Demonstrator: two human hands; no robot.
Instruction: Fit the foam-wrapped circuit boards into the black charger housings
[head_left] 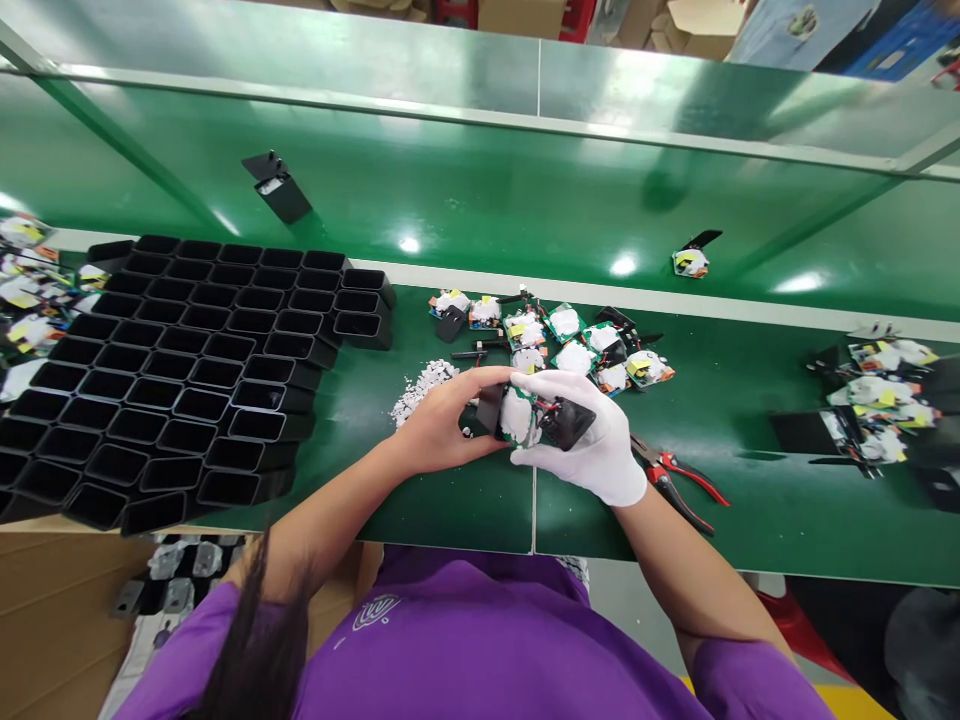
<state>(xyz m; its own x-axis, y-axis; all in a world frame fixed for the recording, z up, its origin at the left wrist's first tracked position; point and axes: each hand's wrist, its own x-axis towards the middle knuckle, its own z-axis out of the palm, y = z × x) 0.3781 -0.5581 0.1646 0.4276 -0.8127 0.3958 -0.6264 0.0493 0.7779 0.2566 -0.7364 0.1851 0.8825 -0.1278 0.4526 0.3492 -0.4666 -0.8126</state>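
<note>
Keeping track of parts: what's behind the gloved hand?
Beyond the gloved right hand, white-topped circuit boards lie on the green table; whatever is under the hand is covered.

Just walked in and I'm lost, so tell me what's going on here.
A person holds a board with black parts over the bench, between a bare left grip and a white-gloved right grip. More boards lie just beyond, near white bits. Open black cases stand packed at left; pliers lie at right.
</note>
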